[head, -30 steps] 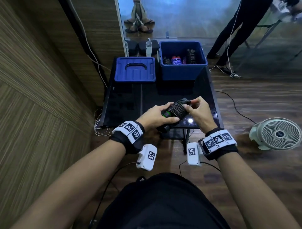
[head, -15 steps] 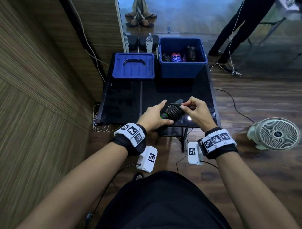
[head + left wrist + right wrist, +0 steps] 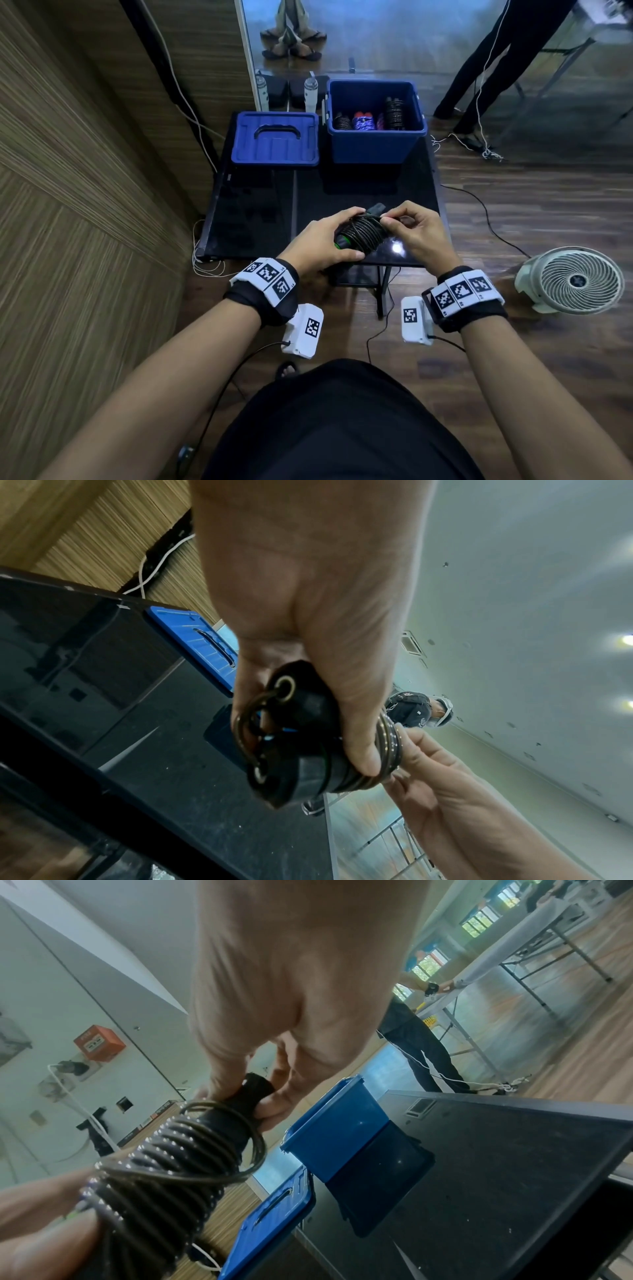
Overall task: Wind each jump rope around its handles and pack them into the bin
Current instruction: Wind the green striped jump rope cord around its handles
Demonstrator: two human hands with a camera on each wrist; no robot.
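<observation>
A black jump rope [image 3: 363, 233] with green-ringed handles is wound into a tight bundle above the near edge of the black table [image 3: 267, 205]. My left hand [image 3: 329, 236] grips the bundle round its near end, also seen as the jump rope [image 3: 301, 745] in the left wrist view. My right hand [image 3: 407, 226] pinches the far handle tip and the last loose coil of the jump rope [image 3: 178, 1164]. The open blue bin [image 3: 375, 144] stands at the table's far right with several wound ropes [image 3: 373, 120] inside.
The blue bin lid [image 3: 275, 138] lies flat to the left of the bin. A white floor fan [image 3: 575, 279] stands on the floor at the right. Cables trail across the floor, and a person's legs [image 3: 486, 65] are beyond the table.
Both hands have stayed at the table's near edge with the bundle. The right hand's fingers have shifted along the far handle end, working the last coil.
</observation>
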